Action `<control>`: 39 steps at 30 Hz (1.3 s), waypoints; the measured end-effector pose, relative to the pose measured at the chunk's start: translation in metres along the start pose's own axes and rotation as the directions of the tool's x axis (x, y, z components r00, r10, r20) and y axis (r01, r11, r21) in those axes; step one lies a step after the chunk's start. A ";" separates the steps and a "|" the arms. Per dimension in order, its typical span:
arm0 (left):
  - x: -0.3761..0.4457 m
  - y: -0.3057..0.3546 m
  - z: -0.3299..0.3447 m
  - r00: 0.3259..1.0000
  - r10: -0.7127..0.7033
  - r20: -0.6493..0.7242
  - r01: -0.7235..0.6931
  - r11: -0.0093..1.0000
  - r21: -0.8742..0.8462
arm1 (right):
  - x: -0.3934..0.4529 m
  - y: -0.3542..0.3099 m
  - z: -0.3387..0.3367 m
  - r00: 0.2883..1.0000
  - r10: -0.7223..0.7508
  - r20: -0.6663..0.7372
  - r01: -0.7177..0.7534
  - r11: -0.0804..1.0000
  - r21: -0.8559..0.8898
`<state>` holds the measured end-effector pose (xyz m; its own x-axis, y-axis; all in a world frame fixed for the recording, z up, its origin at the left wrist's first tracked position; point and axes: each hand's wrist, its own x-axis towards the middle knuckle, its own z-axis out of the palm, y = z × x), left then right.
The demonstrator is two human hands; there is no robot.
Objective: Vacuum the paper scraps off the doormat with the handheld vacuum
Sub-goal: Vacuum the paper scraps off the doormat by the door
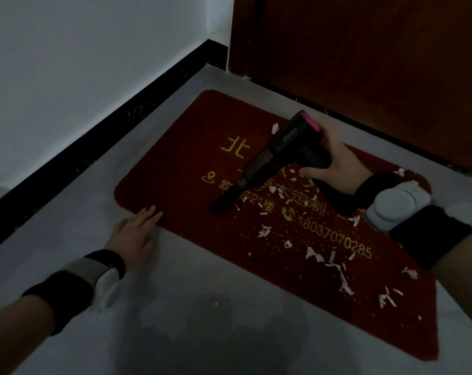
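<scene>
- Fingers of the right hand curl round the handle of the black handheld vacuum with a pink rear end, a closed grip clamped on the tool.
- Its long narrow black nozzle slants down and to the left, the tip at or just above the pile of the mat; contact cannot be told in the dim light.
- The left hand lies flat with its fingers straight and slightly spread, holding nothing; its fingertips rest at the near left edge of the dark red rectangular doormat with yellow printed characters and numbers.
- White torn paper scraps are strewn over the right half of the doormat, most of them between the nozzle tip and the near right corner.
- The doormat lies on the pale grey floor, near a brown wooden door and a white wall with a black skirting board.
- Both wrists wear black bands with grey-white devices.
</scene>
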<state>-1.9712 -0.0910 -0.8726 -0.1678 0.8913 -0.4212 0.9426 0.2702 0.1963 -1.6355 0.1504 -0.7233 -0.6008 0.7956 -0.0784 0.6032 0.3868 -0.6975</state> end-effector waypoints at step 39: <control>-0.004 0.000 -0.001 1.000 0.002 -0.003 -0.002 0.999 -0.032 | -0.036 -0.002 0.001 0.998 -0.051 0.028 0.051 0.999 0.008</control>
<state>-1.9706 -0.0936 -0.8698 -0.1668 0.8929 -0.4183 0.9332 0.2799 0.2253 -1.6161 0.1205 -0.7198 -0.6453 0.7614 -0.0621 0.5673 0.4231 -0.7065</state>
